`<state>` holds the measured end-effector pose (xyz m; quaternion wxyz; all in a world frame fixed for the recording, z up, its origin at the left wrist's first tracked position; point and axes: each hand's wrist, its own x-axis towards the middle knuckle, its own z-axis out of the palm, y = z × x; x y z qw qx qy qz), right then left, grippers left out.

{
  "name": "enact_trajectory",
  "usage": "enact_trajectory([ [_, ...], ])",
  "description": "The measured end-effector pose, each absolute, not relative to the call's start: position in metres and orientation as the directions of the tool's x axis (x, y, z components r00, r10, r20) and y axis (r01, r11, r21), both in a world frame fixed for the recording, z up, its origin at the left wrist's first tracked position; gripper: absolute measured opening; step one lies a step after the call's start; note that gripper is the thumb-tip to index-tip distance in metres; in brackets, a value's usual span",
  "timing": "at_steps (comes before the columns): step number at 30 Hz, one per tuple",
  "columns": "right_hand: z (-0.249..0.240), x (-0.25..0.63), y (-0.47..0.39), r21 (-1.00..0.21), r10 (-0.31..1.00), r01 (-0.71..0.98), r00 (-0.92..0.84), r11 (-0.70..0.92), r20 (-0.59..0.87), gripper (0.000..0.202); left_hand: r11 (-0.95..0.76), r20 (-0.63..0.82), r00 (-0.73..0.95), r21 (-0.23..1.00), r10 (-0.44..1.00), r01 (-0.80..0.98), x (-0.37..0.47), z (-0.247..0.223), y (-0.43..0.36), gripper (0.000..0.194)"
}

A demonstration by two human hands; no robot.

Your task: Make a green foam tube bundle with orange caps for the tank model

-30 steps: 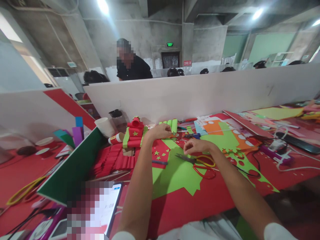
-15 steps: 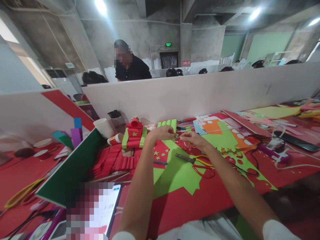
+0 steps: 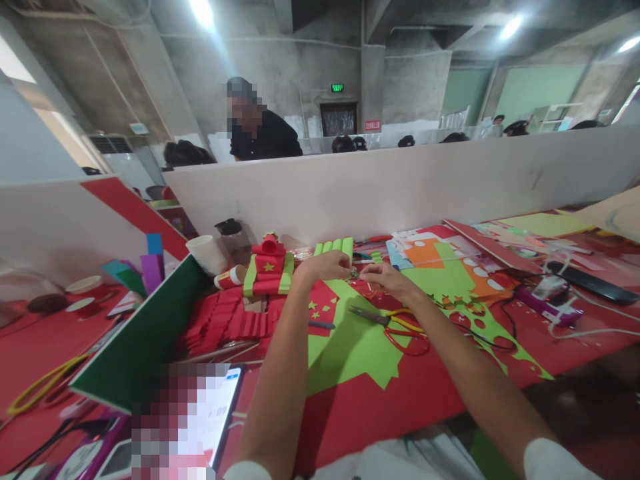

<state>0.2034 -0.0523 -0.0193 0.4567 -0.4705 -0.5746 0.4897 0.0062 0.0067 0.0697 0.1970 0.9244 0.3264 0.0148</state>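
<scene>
From here the desk (image 3: 350,427) is a strong plain red, and the big sheet (image 3: 345,360) on it bright lime green. The scissors (image 3: 383,320) have dark grey blades, with one handle loop yellow and the other red-orange. Small stars (image 3: 314,307) in yellow-green dot a red sheet (image 3: 323,293). The red paper model (image 3: 269,267) shows a gold-yellow star and lime edging. I see orange paper (image 3: 424,253) with pale round spots, a dark green board (image 3: 140,333) edged in white, and a purple power strip (image 3: 550,308).

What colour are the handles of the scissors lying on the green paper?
One handle is yellow, the other red-orange; the head view shows it.
</scene>
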Motion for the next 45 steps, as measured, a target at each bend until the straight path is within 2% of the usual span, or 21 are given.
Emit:
enact_trajectory([
  [5, -0.017, 0.205, -0.055, -0.980, 0.988, 0.196, -0.152, 0.035, 0.005, 0.028, -0.689, -0.097, 0.765, 0.375, 0.636, 0.620, 0.006, 0.072, 0.002, 0.014],
  [8, -0.017, 0.207, -0.054, -0.949, 0.987, 0.306, -0.158, 0.071, 0.023, 0.026, -0.690, -0.089, 0.759, 0.360, 0.644, 0.628, 0.006, 0.073, 0.003, 0.016],
  [12, -0.023, 0.216, -0.048, -0.817, 0.970, 0.542, -0.229, 0.196, 0.080, 0.019, -0.695, -0.068, 0.761, 0.361, 0.645, 0.621, 0.002, 0.074, 0.004, 0.018],
  [14, -0.026, 0.221, -0.046, -0.771, 0.962, 0.599, -0.264, 0.216, 0.066, 0.016, -0.689, -0.074, 0.758, 0.369, 0.648, 0.624, -0.001, 0.075, 0.005, 0.016],
  [26, -0.029, 0.225, -0.049, -0.725, 0.904, 0.619, -0.427, 0.304, 0.015, 0.017, -0.656, -0.160, 0.735, 0.356, 0.659, 0.666, -0.010, 0.075, 0.008, 0.018],
  [34, -0.034, 0.224, -0.045, -0.689, 0.904, 0.657, -0.427, 0.304, -0.008, 0.022, -0.584, -0.335, 0.682, 0.354, 0.650, 0.730, -0.012, 0.075, 0.003, 0.017],
  [40, -0.033, 0.224, -0.045, -0.668, 0.911, 0.684, -0.411, 0.294, -0.020, 0.019, -0.572, -0.341, 0.672, 0.354, 0.658, 0.740, -0.013, 0.079, 0.000, 0.016],
  [45, -0.029, 0.223, -0.050, -0.652, 0.930, 0.705, -0.368, 0.281, 0.003, 0.033, -0.548, -0.338, 0.654, 0.362, 0.677, 0.754, -0.015, 0.082, -0.002, 0.014],
])
